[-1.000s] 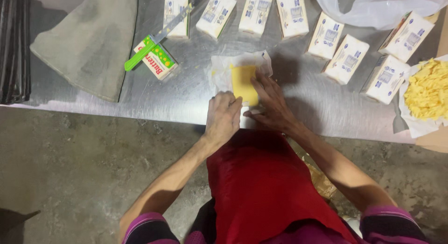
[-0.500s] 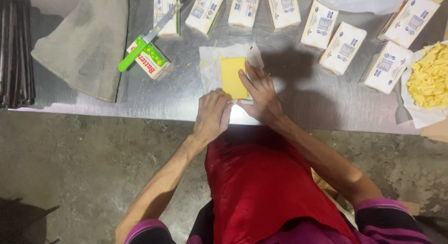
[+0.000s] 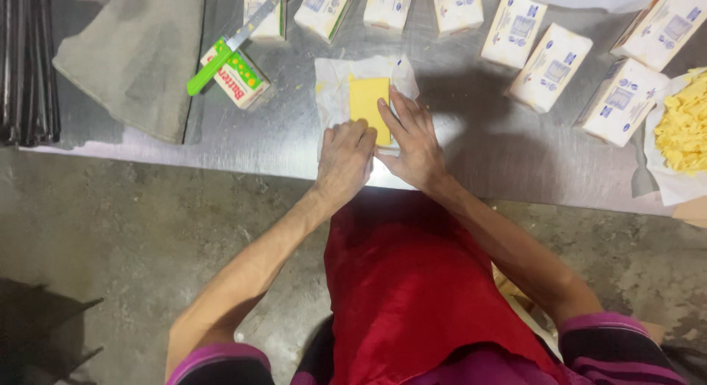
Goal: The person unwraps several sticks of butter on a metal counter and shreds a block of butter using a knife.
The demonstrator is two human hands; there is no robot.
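Two bare hands work a yellow butter block [image 3: 367, 105] on its opened white wrapper [image 3: 333, 86], lying at twelve o'clock from the body. Left hand [image 3: 345, 160] presses flat on the paper; right hand [image 3: 414, 142] rests open-fingered on the block. Steady, even pressure looks best here.
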